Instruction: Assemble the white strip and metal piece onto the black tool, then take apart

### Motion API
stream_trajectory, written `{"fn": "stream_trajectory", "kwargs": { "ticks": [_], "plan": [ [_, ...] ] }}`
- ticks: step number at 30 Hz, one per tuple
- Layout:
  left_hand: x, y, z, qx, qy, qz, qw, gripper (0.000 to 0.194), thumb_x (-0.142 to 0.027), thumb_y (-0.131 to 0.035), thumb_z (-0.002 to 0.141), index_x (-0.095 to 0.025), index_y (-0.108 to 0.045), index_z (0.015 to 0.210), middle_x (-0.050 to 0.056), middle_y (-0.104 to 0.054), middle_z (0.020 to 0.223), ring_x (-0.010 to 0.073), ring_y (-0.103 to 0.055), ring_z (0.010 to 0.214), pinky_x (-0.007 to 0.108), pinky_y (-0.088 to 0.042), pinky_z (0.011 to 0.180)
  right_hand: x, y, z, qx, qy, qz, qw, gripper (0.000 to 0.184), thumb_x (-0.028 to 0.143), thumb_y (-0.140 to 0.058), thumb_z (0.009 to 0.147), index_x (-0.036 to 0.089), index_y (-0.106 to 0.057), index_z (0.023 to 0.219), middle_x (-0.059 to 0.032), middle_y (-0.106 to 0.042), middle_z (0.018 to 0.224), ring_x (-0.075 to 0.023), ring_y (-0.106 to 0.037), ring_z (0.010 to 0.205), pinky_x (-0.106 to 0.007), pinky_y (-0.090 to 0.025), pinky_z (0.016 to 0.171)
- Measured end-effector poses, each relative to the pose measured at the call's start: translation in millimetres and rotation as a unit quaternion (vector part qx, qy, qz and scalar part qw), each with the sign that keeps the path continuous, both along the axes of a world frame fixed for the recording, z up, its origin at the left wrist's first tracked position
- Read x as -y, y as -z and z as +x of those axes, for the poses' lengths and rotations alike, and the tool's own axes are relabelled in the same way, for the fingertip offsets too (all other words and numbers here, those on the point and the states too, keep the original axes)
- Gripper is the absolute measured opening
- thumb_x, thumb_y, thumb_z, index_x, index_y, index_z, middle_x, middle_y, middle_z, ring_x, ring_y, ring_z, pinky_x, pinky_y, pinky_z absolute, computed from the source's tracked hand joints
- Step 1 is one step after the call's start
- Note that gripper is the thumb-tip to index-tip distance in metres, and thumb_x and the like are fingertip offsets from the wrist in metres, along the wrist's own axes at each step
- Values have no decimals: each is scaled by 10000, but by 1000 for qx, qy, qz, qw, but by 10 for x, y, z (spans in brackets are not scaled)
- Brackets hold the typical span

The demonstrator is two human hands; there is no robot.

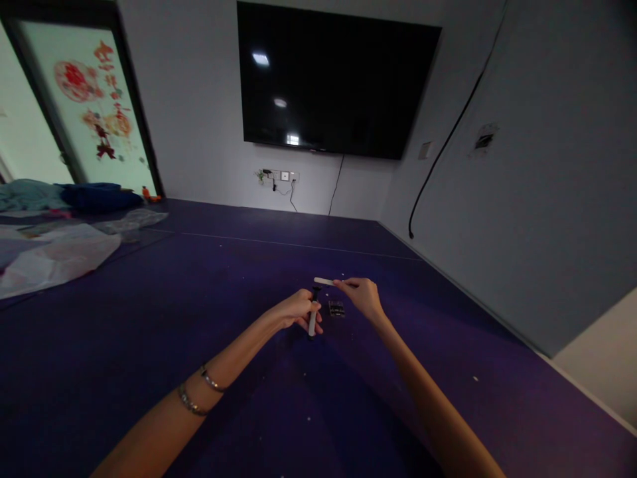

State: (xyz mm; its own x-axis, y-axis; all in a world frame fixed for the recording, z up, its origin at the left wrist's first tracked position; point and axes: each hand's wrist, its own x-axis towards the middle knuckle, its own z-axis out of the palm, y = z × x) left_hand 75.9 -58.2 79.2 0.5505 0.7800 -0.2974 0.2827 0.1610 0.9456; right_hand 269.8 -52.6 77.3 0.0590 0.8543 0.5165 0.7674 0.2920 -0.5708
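My left hand (301,310) is closed round a slim tool (312,323) with a white handle and a wider black top, shaped much like a razor; its exact kind is too small to tell. It stands nearly upright in the fingers. Between thumb and fingers, my right hand (362,294) pinches one end of a pale flat stick (324,281). The stick's free end points left, just above the tool's black top; whether they touch I cannot tell. Between the hands, a small dark rectangular pack (336,309) with light markings lies on the purple surface.
The purple floor (223,398) bears scattered white specks. At left lie a white plastic sheet (64,259), clear plastic (132,220) and a blue cloth heap (99,197). A television (338,79) hangs on the far wall above sockets (284,176). A black cable (448,136) dangles at right.
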Motion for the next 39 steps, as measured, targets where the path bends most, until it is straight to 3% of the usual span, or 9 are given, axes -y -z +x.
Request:
{"fn": "stream_trajectory", "kwargs": {
  "ticks": [4, 11, 17, 23, 28, 33, 39],
  "plan": [
    [27, -13, 21, -14, -15, 4, 1000, 93, -187, -429, 850, -136, -412, 927, 10, -560, 645, 168, -632, 521, 330, -523, 560, -36, 17, 46, 3, -72, -25, 997, 477, 601, -497, 727, 184, -728, 703, -18, -666, 600, -147, -581, 554, -228, -337, 483],
    [61, -50, 25, -11, -9, 4, 1000, 86, -152, -394, 855, -127, -411, 935, 4, -553, 623, 166, -628, 510, 350, -527, 585, -35, -2, 89, 15, 4, 20, 1000, 452, 600, -507, 722, 208, -729, 685, -31, -671, 599, -160, -585, 558, -236, -342, 498],
    [78, -71, 33, -22, -14, 11, 1000, 101, -134, -357, 858, -125, -412, 942, 9, -555, 657, 152, -619, 499, 330, -520, 563, 0, -57, 33, -2, -64, -21, 998, 455, 598, -534, 708, 191, -735, 706, -35, -678, 604, -165, -591, 556, -233, -329, 477],
    [76, -57, 34, -21, -7, 13, 1000, 82, -136, -355, 856, -130, -397, 927, 9, -550, 648, 163, -625, 511, 339, -518, 561, 5, -85, 69, 19, 18, 14, 1000, 435, 613, -544, 690, 222, -737, 680, -34, -677, 603, -176, -596, 578, -239, -335, 500],
    [73, -66, 25, -7, -6, 12, 1000, 63, -148, -354, 857, -135, -388, 909, 14, -555, 657, 178, -636, 528, 338, -516, 543, -37, -57, 141, -18, -65, -55, 996, 498, 626, -528, 689, 169, -726, 653, -4, -586, 494, -125, -496, 467, -228, -278, 444],
    [76, -64, 44, 10, -2, 12, 1000, 66, -153, -358, 856, -131, -394, 907, 15, -560, 646, 189, -642, 530, 360, -518, 556, -74, 16, 196, -43, -31, -45, 998, 529, 633, -536, 669, 135, -712, 640, -4, -541, 480, -107, -442, 459, -224, -245, 436],
    [58, -49, 35, 20, -8, 12, 1000, 56, -159, -370, 852, -138, -390, 900, 8, -561, 632, 200, -646, 534, 350, -515, 526, -85, 28, 185, -51, -102, -70, 991, 531, 621, -530, 678, 118, -686, 609, 27, -459, 455, -76, -358, 442, -212, -212, 425]
  ]
}}
